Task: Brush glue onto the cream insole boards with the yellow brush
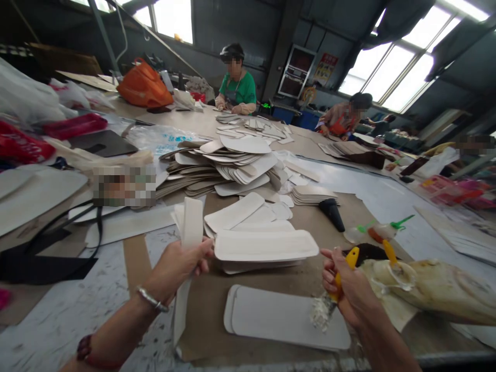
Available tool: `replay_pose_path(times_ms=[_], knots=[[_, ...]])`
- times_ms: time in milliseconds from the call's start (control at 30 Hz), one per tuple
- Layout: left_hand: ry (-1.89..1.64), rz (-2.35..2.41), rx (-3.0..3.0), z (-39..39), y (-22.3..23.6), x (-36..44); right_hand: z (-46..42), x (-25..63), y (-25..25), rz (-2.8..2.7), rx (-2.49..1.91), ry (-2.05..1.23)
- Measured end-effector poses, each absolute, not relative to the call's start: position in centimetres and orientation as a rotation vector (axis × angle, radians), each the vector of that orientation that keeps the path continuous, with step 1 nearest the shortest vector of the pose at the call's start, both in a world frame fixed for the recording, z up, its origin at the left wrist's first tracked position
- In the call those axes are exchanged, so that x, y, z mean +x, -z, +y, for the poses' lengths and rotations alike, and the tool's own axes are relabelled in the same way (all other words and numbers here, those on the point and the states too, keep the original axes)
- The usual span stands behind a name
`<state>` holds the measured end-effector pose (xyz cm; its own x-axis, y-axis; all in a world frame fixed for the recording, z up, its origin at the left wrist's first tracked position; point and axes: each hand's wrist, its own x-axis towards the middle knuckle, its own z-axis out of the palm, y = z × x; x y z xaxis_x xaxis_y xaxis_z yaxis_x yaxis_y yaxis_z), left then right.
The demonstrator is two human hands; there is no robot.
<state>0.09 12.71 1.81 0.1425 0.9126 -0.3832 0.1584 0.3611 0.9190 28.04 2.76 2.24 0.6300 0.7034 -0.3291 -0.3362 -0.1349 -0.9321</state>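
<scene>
My left hand [174,271] is closed on several pale rounded panels [192,222], held on end with the thumb across them. A yellow-handled brush [352,257] is gripped in my right hand [354,292]; its bristles, caked white, hang over the right part of a small pile of rounded white panels [271,312] near me. Between my hands lies another stack of white panels [267,245], its ends close to my left fingertips and right index finger. Whether either touches it, I cannot tell.
Behind rises a tall, uneven heap of panels [232,165]. To the right are a black cone [331,214], bottles with green tips [382,232] and a glue-stained plastic container [437,287]. Bags and an orange bundle [144,85] occupy the left. A co-worker in green [240,90] sits opposite.
</scene>
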Motion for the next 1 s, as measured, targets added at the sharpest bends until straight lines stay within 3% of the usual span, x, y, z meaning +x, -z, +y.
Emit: replay_pose_path(times_ms=[200,433,667,1000], knots=[[-0.658,1.431,1.088,8.7,1.6,-1.2,-0.1,27.1,-2.2,-0.252,-1.427,-0.990],[-0.525,1.141,0.798,4.4,1.7,0.8,-2.4,24.4,-2.9,-0.365,-1.504,-1.000],[-0.573,1.349,0.904,4.6,3.1,1.6,-3.5,23.4,-1.4,-0.556,-1.680,-0.756],[-0.284,1.304,1.033,5.8,4.3,3.1,-1.4,18.6,1.9,-0.646,-1.502,-0.884]])
